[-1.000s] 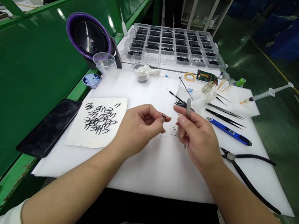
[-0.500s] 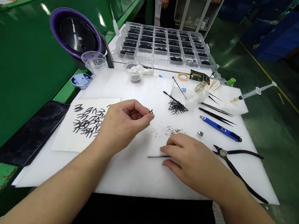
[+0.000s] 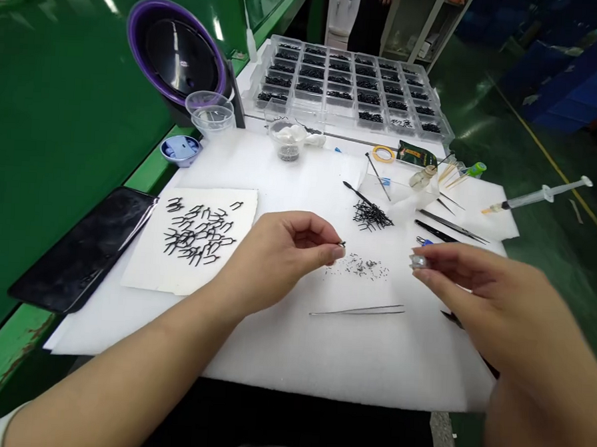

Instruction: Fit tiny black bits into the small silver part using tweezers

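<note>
Between thumb and forefinger, my left hand (image 3: 281,266) pinches a small black forked piece (image 3: 343,244), mostly covered by the fingertips. My right hand (image 3: 508,314) grips a small silvery metal piece (image 3: 418,261) with its fingertips, above the right side of the white foam sheet (image 3: 341,366). Silver tweezers (image 3: 356,311) lie on the sheet between the hands. Tiny dark bits (image 3: 363,267) are scattered just beyond them. Farther back is a heap of black forked pieces (image 3: 371,217). More forked pieces lie spread on a white card (image 3: 143,269) left of my left hand.
A compartment box (image 3: 344,122) of black pieces stands at the back. A purple-rimmed device (image 3: 177,50), clear cups (image 3: 214,119) and a dark tablet-like slab (image 3: 77,252) are on the left. Right lie more tweezers (image 3: 451,225), a syringe (image 3: 540,194) and partly hidden pliers (image 3: 452,318).
My right hand has let go of the tweezers, moved right and picked up the silvery metal piece. My left hand still pinches the forked piece. The whole view has shifted slightly.
</note>
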The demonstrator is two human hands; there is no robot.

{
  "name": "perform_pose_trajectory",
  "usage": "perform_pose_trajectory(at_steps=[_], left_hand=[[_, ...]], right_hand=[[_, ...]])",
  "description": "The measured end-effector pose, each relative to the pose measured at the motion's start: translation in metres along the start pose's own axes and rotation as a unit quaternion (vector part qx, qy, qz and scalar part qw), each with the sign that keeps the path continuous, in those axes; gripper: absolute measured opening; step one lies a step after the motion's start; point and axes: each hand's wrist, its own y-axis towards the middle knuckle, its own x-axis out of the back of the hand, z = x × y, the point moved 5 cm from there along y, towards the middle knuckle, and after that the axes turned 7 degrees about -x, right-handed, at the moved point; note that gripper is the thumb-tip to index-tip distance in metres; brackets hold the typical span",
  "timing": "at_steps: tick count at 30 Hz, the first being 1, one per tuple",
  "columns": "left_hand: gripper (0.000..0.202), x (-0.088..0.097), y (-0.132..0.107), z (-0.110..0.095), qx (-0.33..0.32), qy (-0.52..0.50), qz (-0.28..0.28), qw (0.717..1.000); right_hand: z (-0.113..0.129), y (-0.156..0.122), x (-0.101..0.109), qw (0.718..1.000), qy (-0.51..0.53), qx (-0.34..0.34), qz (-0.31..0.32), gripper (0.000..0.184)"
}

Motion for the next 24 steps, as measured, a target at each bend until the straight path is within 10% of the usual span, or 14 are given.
perform_pose_trajectory(at_steps=[3, 8, 18, 24], left_hand=[[0.009, -0.004, -0.005, -0.005, -0.033, 0.023, 0.013, 0.999], [0.003, -0.006, -0.013, -0.020, -0.133, 0.115, -0.024, 0.984], [0.017, -0.007, -0.023, -0.036, -0.328, 0.198, -0.075, 0.921], [0.015, -0.007, -0.026, -0.037, -0.332, 0.229, -0.090, 0.911]], right_hand=[[0.031, -0.006, 0.005, 0.980, 0.184, 0.007, -0.082, 0.020], [0.044, -0.002, -0.035, 0.909, 0.414, 0.046, 0.000, 0.027], [0.037, -0.012, -0.049, 0.905, 0.424, 0.022, 0.021, 0.030], [0.036, -0.011, -0.053, 0.893, 0.449, 0.002, 0.041, 0.029]])
